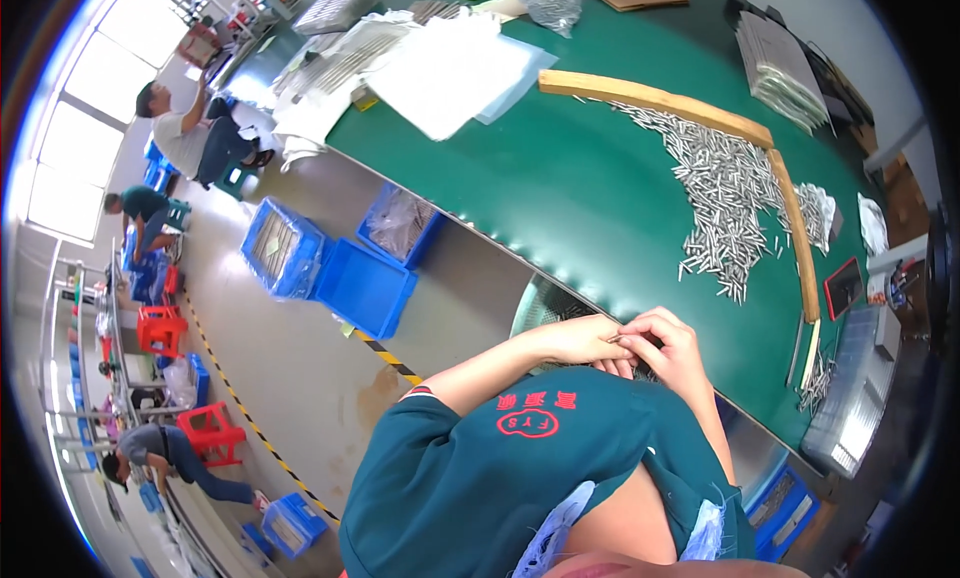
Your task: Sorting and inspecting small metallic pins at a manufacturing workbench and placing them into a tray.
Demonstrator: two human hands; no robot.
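My left hand (588, 340) and my right hand (668, 346) meet in front of my body, just off the near edge of the green table (470, 183). Both are closed, with fingers bent and touching. Between the fingertips of my right hand a thin, small metal pin (614, 339) shows faintly. Whatever my left hand encloses is hidden by its curled fingers. Beyond the hands, a large heap of short silvery metal pins (722, 203) lies on the table. Below them a pale green basket (532, 306) is partly covered by my arm.
Two wooden bars (655, 104) border the heap at the back and right. White sheets (435, 73) cover the table's far left. A clear plastic box (850, 398) stands at right. Blue crates (368, 286) sit on the floor. Several people work at far left, near red stools (212, 433).
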